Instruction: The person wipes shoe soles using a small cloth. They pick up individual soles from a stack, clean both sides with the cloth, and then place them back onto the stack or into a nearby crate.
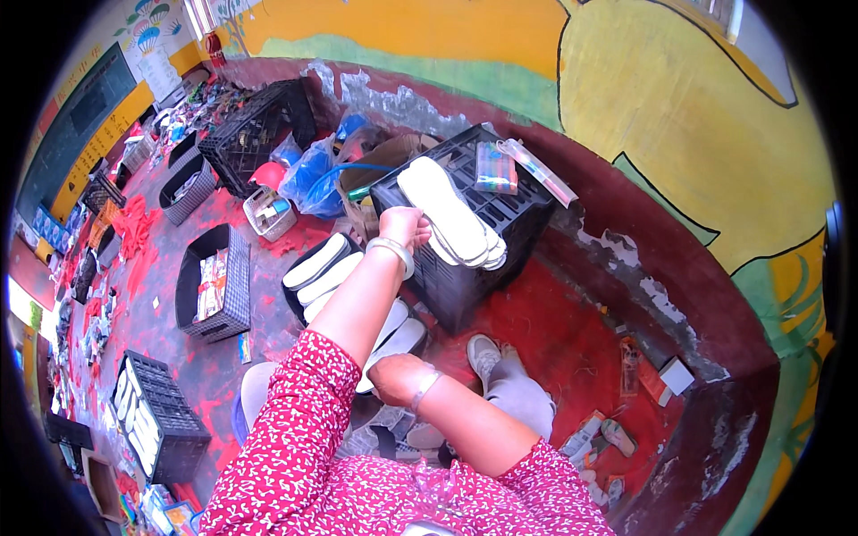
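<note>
We have our left grip [406,230] curled at the white insole stack [450,210] along the black crate's [460,299] near edge, our right grip [400,379] beside more insoles [317,262] below, and cannot tell whether either is clamped.

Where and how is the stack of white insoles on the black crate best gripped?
Probably by the near, rounded end, coming from the person's side: the stack of white insoles lies flat and lengthwise on the black crate, and layered edges show at that end for thumb and fingers to pinch. The left hand is at its left long side.
</note>
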`<state>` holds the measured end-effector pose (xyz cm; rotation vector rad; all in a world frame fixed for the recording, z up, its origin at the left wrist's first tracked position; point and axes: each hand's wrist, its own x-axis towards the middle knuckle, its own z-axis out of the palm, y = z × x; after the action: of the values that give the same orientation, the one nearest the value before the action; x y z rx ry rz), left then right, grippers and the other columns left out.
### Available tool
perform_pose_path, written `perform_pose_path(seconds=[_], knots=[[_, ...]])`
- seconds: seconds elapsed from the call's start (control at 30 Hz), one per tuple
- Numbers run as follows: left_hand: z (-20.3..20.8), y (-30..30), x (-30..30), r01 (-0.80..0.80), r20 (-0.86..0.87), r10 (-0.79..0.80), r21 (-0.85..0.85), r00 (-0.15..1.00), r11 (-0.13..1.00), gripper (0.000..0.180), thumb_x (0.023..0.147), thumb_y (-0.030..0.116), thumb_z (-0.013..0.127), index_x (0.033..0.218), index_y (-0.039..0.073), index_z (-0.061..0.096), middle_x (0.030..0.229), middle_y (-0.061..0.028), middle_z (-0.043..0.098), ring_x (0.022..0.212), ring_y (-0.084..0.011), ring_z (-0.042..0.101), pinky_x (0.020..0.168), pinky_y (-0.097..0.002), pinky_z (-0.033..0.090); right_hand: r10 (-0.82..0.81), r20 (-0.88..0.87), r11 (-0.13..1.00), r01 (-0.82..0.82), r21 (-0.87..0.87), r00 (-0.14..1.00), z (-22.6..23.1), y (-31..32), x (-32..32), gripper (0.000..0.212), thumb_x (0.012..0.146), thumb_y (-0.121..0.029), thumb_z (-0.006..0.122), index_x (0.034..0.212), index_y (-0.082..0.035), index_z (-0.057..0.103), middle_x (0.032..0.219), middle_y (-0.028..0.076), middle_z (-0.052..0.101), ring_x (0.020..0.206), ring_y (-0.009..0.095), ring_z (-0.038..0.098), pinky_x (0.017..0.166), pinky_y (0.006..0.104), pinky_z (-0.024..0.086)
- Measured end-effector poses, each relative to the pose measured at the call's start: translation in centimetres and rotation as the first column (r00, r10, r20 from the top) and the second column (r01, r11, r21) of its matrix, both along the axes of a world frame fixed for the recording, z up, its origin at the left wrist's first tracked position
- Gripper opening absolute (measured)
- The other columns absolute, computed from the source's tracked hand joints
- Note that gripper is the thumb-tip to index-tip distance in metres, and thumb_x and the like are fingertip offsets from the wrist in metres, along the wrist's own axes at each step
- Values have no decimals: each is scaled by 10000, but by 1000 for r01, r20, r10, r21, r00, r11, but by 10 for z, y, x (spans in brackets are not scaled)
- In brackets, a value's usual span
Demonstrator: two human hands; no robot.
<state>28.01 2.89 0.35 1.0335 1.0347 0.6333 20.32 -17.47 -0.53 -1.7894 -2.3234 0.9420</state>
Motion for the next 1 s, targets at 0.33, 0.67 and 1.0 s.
perform_pose_path(seconds=[0.33, 0.67, 1.0], knots=[[18, 11, 20, -36, 43, 33, 58, 999, 998, 77, 831, 86, 628, 778, 61, 578, 653, 1, 535, 476, -104, 467, 427, -234, 414, 53, 40, 998, -52, -18, 998, -9, 4, 0, 240, 793, -140, 506, 922, -5, 657, 930, 196, 657, 891, 350, 639, 790, 436, 500], [23, 13, 18, 167, -431, 211, 687, 877, 708, 146, 776, 176, 651, 793, 44, 711, 761, -139, 665, 694, -230, 642, 641, -334, 506, 59, 43, 996, -56, -65, 997, -5, 8, -4, 237, 769, -119, 519, 880, 24, 672, 919, 219, 659, 866, 356, 648, 770, 437, 505], [33, 12, 24, -69, -9, 77, 338, 997, 939, 75, 769, 72, 637, 808, 34, 689, 732, -85, 651, 611, -145, 607, 538, -281, 485, 37, 24, 999, -36, -40, 999, -10, 7, -4, 216, 745, -75, 541, 883, 22, 676, 913, 214, 664, 872, 353, 651, 755, 426, 513]])
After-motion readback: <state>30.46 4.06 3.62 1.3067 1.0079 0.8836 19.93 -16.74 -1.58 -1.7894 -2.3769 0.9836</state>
